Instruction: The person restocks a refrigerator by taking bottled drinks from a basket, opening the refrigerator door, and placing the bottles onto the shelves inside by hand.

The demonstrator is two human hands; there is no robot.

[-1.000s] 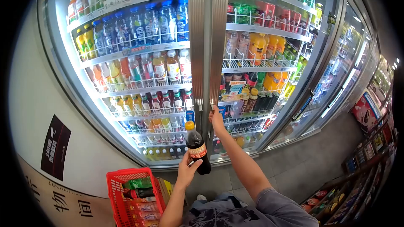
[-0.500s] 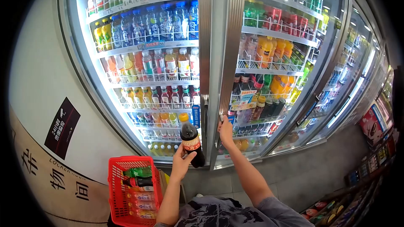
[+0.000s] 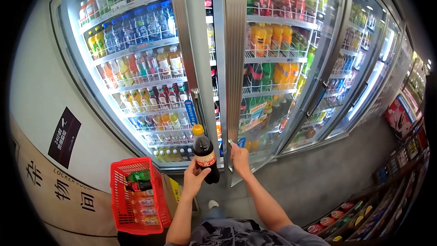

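Observation:
My left hand (image 3: 195,178) is closed round a dark cola bottle (image 3: 205,158) with a yellow cap and a red and cream label, held upright before the coolers. My right hand (image 3: 240,158) grips the door handle (image 3: 231,148) on the metal-framed edge of the right glass door (image 3: 268,155), which stands partly open. Through the gap beside that edge, a narrow strip of stocked shelves shows. At my lower left is a red basket (image 3: 117,200), with a green bottle (image 3: 138,175), a dark bottle (image 3: 139,186) and several orange-pink bottles (image 3: 145,211) lying inside.
A closed left cooler door (image 3: 186,36) covers shelves of bottled drinks. More glass-door coolers (image 3: 364,64) run off to the right. Low product racks (image 3: 350,216) stand at the lower right, and a yellow and brown box (image 3: 173,191) sits beside the basket.
My right hand has pulled the right door outward, so a gap now shows at its edge. The bottle stays in my left hand. My view has shifted to the right.

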